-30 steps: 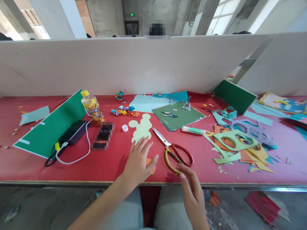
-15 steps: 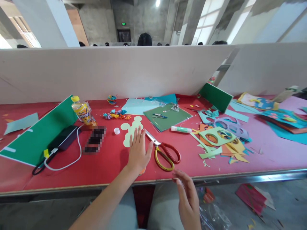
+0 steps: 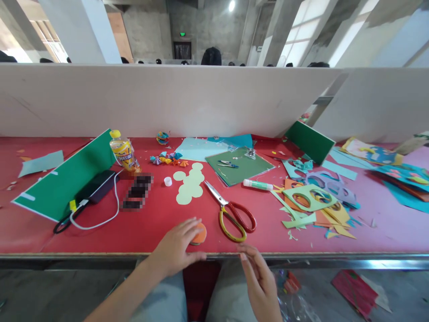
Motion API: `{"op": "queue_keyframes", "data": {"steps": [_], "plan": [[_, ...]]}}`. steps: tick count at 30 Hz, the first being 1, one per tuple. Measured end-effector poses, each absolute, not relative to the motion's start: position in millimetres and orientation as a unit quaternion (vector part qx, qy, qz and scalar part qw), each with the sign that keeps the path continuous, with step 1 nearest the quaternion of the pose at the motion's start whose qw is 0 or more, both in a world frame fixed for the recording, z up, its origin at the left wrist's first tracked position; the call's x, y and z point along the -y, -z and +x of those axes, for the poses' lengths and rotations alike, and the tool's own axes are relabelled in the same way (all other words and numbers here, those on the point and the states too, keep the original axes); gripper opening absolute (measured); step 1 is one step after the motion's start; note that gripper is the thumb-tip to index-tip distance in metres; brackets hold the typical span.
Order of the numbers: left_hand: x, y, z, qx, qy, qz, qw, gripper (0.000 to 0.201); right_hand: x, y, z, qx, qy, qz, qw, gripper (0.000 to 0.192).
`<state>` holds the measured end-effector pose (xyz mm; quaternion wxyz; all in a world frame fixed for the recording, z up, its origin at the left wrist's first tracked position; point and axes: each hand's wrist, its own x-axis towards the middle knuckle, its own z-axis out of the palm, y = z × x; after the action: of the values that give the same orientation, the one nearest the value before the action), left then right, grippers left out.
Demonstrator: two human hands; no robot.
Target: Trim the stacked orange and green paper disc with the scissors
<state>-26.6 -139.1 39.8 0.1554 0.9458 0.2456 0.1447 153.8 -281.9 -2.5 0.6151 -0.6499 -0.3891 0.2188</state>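
Observation:
My left hand [image 3: 179, 246] lies at the table's front edge, its fingertips on a small orange paper circle stack [image 3: 200, 234] and its thumb spread away. My right hand [image 3: 258, 277] is just off the edge, thumb and fingers drawn together; whatever may be between them is hidden. Between and beyond the hands lie scissors [image 3: 231, 210] with one red and one yellow handle, blades pointing away. Pale green paper circles [image 3: 189, 185] lie grouped and overlapping left of the blades. A small white cap [image 3: 168, 181] sits beside them.
A glue stick [image 3: 258, 184] and a green sheet [image 3: 241, 170] with tweezers lie farther back. Cut paper scraps [image 3: 311, 201] pile up at right. At left stand a drink bottle [image 3: 124, 152] and a green board [image 3: 77, 179], near a black power bank [image 3: 97, 185] with a white cable.
My left hand has moved back toward me, from beside the pale green circles to the orange paper circles. My right hand stays near the table edge. The view has shifted slightly.

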Motion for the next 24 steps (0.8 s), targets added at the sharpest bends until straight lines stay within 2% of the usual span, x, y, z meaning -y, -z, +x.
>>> {"op": "queue_keyframes", "data": {"steps": [2, 6, 9, 11, 16, 21, 24], "plan": [[149, -28, -50, -0.202, -0.124, 0.966, 0.100, 0.062, 280, 8, 150, 0.426, -0.213, -0.651, 0.590, 0.019], [158, -5, -75, -0.175, -0.211, 0.962, -0.024, 0.039, 264, 32, 136, 0.506, -0.153, -0.626, 0.573, 0.023], [156, 0, -75, -0.154, -0.281, 0.945, -0.061, 0.029, 242, 49, 129, 0.601, -0.122, -0.559, 0.558, 0.043], [152, -2, -68, -0.162, -0.322, 0.931, -0.061, 0.030, 227, 53, 127, 0.649, -0.125, -0.520, 0.541, 0.051], [139, -4, -44, -0.170, -0.374, 0.912, -0.002, 0.027, 204, 49, 120, 0.602, -0.134, -0.534, 0.578, 0.031], [127, 8, -28, -0.208, -0.415, 0.886, 0.020, 0.019, 190, 44, 119, 0.561, -0.149, -0.540, 0.609, 0.026], [127, 9, -24, -0.223, -0.416, 0.877, 0.086, 0.013, 192, 34, 121, 0.552, -0.155, -0.559, 0.599, 0.023]]}}
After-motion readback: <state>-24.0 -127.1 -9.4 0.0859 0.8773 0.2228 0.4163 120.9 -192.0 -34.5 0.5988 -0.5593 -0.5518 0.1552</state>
